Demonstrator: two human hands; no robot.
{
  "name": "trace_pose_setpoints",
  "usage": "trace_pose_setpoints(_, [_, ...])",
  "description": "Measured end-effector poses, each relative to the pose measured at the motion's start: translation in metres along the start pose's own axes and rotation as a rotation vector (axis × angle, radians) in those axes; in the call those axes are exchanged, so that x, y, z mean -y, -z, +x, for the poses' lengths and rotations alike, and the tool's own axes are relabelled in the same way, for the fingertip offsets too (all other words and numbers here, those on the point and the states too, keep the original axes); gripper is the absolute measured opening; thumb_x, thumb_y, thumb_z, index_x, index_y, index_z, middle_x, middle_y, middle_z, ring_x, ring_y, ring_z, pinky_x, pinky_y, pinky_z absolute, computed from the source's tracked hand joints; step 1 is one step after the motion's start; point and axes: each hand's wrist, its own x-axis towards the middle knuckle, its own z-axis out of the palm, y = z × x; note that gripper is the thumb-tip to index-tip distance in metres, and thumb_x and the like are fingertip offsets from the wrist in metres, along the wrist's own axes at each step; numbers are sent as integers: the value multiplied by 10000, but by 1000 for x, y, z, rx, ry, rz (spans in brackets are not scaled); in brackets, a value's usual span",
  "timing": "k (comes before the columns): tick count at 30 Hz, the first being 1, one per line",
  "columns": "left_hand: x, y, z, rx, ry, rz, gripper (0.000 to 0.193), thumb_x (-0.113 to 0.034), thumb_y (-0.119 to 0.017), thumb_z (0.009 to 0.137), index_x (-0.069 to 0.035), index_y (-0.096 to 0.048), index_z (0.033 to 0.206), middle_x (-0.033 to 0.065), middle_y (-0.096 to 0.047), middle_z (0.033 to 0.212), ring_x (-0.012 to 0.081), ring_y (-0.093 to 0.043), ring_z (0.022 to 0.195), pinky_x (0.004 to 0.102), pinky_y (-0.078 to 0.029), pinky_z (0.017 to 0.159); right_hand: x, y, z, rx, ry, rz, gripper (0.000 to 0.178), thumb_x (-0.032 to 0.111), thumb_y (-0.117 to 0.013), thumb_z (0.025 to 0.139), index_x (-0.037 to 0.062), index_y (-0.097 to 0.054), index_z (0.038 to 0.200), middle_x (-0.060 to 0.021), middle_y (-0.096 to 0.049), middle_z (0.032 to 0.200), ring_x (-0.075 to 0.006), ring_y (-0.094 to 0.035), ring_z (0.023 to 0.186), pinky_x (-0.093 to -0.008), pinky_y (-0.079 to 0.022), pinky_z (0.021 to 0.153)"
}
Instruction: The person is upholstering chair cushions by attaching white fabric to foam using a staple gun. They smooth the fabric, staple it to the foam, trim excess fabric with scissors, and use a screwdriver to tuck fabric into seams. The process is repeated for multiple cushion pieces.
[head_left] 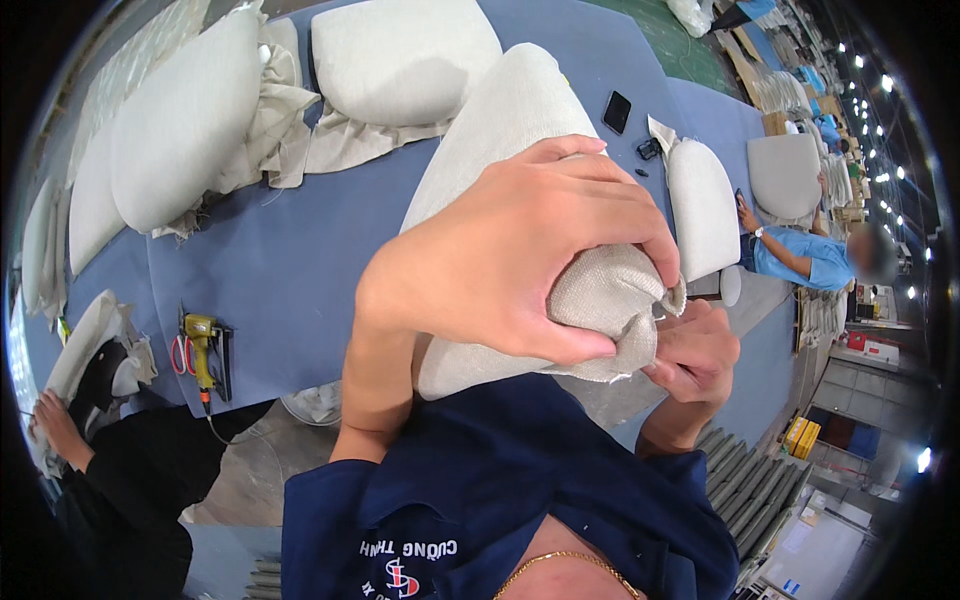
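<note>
A padded seat cushion in light beige fabric (505, 125) is held up close in front of my chest. My left hand (520, 250) is closed over its near corner, with fingers on top and the thumb below the rounded fabric bulge. At that corner the cloth is bunched into folds with a frayed edge. My right hand (700, 350) is closed on the loose fabric edge (637, 345), pinching it beside my left fingertips. Part of the right fingers is hidden behind the cloth.
Covered cushions (400, 60) lie on the blue table (300, 240). A yellow staple gun (203, 350) and red-handled scissors (181, 355) rest at left; a phone (617, 112) lies beyond. A co-worker's hand (62, 425) holds a cushion at left; a person in light blue (810, 255) stands right.
</note>
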Motion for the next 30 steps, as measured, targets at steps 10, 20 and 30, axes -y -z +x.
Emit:
trace_pose_setpoints(10, [-5, 12, -5, 9, 30, -40, 451, -195, -859, 590, -125, -727, 1015, 33, -722, 1039, 265, -671, 1063, 524, -336, 1104, -9, -36, 2, -166, 137, 65, 233, 133, -752, 919, -94, -745, 868, -79, -603, 566, -193, -561, 419, -309, -399, 409])
trace_pose_setpoints(20, [-15, 34, 0, 116, 111, 109, 503, -222, -905, 517, -117, -731, 977, 54, -739, 1007, 290, -690, 1093, 538, -339, 1136, 3, -42, 13, -27, 60, 23, 115, 65, -713, 896, -9, -702, 984, -104, -576, 588, -285, -587, 485, -395, -428, 461])
trace_pose_setpoints(30, [-8, 105, -29, 312, -6, -127, 451, -288, -962, 579, -170, -683, 914, 36, -764, 840, 267, -711, 924, 610, -291, 1138, -57, -38, -71, -78, -805, 650, 227, 190, -628, 1007, 22, -747, 912, 6, -536, 555, -67, -465, 471, -271, -358, 461])
